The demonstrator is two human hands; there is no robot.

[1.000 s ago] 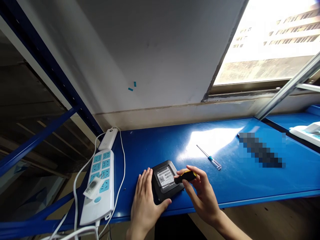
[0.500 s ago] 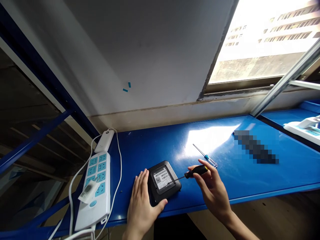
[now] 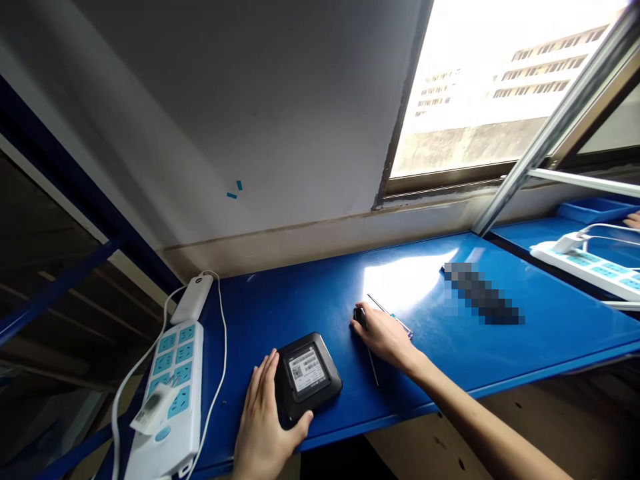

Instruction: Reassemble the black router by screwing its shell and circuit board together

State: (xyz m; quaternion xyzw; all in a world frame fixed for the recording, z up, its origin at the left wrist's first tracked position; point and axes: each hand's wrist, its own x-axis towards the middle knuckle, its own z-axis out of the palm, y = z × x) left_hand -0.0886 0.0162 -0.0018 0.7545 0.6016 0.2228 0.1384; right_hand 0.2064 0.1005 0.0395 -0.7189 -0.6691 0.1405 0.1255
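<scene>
A flat black square device (image 3: 330, 373) with a white barcode label (image 3: 306, 371) lies on the blue table. My left hand (image 3: 267, 420) grips its near left corner, fingers along the left side and thumb at the front edge. To the right of the device, my right hand (image 3: 383, 330) is closed around the dark handle of a screwdriver (image 3: 372, 367), whose thin shaft points toward the table's front edge. Just beyond that hand lies a second screwdriver (image 3: 381, 305) with a blue clear handle, partly covered by the hand.
At the left stands a white power strip (image 3: 173, 420) with blue sockets, a tag, cables and a white box (image 3: 193, 298). A blurred dark object (image 3: 483, 293) lies to the right. Beyond a metal post are another power strip (image 3: 590, 263), a blue tray (image 3: 590, 210) and another person's hand (image 3: 634, 220).
My right hand has drawn the screwdriver away from the device and turned it so its tip points toward the front edge. My left hand stays at the device. The view has shifted right.
</scene>
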